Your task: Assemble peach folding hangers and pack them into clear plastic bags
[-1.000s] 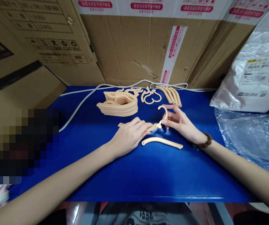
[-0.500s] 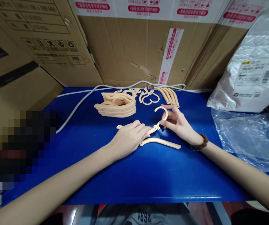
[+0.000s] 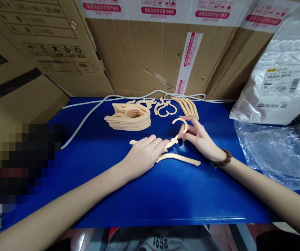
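My left hand is closed over a cream plastic hanger arm, pressing it near the table; its far tip shows left of my knuckles. My right hand pinches a matching hanger hook between thumb and fingers. The hook's lower end meets the end of the arm at a small round joint; whether they are locked together I cannot tell. Just below lies a second, loose hanger arm, its left end close to my left fingers.
Behind my hands sit a stack of folded hangers, several loose hooks and several hanger arms. A white cable runs along the back. Cardboard boxes wall the blue table. At right are a white parcel bag and clear plastic.
My right fingers have shifted slightly on the hook. The hook and the arm stay nearly in place, and my left hand has hardly moved.
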Demonstrator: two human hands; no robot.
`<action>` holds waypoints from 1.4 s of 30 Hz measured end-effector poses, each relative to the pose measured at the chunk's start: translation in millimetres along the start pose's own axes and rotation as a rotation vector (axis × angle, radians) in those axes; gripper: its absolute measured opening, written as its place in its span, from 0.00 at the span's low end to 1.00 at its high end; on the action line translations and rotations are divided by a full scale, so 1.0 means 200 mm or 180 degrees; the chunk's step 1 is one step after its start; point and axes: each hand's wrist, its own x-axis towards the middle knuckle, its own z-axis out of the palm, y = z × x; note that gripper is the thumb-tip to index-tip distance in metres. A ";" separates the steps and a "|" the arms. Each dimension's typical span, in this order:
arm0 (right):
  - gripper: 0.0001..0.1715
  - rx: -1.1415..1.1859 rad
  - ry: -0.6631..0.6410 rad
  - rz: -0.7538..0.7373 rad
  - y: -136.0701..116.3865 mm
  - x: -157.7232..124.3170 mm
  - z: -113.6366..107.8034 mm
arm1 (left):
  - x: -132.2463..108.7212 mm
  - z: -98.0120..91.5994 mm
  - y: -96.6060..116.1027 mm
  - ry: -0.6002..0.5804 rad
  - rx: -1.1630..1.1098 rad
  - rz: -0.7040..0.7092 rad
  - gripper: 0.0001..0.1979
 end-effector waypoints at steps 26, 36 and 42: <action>0.31 -0.0786 -0.0070 -0.0070 0.00 -0.02 -0.01 | 0.01 -0.06 -0.01 -0.0608 -0.0803 -0.0676 0.17; 0.24 -0.3054 -0.0212 -0.0784 -0.01 -0.03 -0.05 | 0.01 -0.07 0.02 -0.0987 -0.0996 -0.0983 0.15; 0.26 -0.3179 -0.0268 -0.0894 0.01 -0.02 -0.04 | 0.02 -0.07 0.05 -0.0889 -0.0933 -0.1165 0.08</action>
